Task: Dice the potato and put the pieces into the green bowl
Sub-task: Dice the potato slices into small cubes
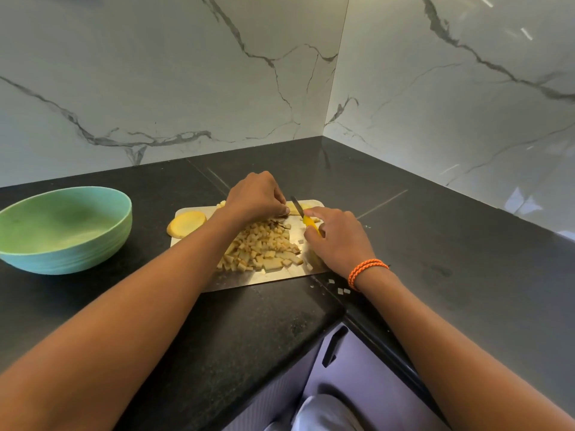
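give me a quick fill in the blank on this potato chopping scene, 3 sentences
1. The right hand holds a knife with a ____ handle.
2. The green bowl holds ____ potato pieces.
3. The diced potato lies piled on the ____.

Missing words: yellow; no; cutting board

Bright, even daylight; glare streaks on glossy right wall (pixel 466 88); wide-angle bowing

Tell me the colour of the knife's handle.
Yellow. The knife handle shows best in the head view, gripped in the right hand.
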A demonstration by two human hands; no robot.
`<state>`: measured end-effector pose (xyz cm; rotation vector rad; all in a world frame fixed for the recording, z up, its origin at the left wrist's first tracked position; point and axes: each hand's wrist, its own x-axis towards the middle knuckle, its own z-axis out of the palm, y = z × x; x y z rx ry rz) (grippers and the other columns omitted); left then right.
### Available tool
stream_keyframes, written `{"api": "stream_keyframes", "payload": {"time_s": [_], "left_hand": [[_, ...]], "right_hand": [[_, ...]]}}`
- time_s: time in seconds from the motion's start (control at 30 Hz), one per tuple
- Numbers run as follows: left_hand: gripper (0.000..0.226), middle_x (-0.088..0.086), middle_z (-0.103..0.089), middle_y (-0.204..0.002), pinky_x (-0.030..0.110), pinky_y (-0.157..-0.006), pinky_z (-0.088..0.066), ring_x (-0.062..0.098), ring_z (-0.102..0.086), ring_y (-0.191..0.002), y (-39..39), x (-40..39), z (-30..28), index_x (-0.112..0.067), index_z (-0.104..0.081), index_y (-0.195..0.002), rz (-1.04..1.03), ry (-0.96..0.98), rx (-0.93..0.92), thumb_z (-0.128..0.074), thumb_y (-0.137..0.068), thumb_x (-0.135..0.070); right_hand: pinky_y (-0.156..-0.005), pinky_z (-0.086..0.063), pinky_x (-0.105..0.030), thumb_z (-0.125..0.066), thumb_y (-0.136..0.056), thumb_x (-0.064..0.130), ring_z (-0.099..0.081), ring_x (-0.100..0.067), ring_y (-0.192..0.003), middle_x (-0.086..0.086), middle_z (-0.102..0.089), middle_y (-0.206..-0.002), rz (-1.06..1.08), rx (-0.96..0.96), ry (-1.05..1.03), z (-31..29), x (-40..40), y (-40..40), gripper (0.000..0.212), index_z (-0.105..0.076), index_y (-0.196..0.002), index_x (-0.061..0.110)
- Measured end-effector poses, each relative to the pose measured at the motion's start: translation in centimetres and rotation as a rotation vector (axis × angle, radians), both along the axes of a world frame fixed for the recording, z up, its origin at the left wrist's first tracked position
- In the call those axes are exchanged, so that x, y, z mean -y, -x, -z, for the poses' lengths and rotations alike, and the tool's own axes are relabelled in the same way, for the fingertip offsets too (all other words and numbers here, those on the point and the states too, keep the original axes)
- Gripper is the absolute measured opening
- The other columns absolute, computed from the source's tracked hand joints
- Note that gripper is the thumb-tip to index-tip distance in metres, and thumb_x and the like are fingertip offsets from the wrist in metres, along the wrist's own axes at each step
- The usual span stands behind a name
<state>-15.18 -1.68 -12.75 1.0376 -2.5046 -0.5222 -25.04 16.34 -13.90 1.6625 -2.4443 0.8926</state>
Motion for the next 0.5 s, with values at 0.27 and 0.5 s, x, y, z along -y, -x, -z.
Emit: {"api": "stream_keyframes", "payload": {"time_s": [0.27,0.5], "left_hand": [[0.026,-0.008,-0.079,-0.091,0.034,-0.072,-0.063,0.011,-0.069,-0.075,0.1,-0.4,0.2,-0.020,-0.085,-0.102,-0.007,0.057,0.001,-0.084,-0.088,-0.042],[0.028,-0.007,-0.076,-0.083,0.036,-0.072,-0.063,0.012,-0.068,-0.072,0.7,-1.9,0.5,-0.019,-0.084,-0.093,-0.086,0.176,0.019,-0.082,-0.087,-0.047]], "right_hand": [[-0.084,-0.057,-0.044,-0.054,-0.097,0.038,-0.065,-0.027,-0.096,-0.006,-0.069,-0.113,0.004,-0.062,-0.052,0.4,0.8,0.1,0.043,-0.060,-0.139,0.033],[-0.089,-0.057,-0.044,-0.059,-0.096,0.036,-0.064,-0.026,-0.104,-0.004,-0.065,-0.126,-0.015,-0.031,-0.101,-0.3,0.5,-0.3,0.041,-0.062,-0.136,0.031]]}}
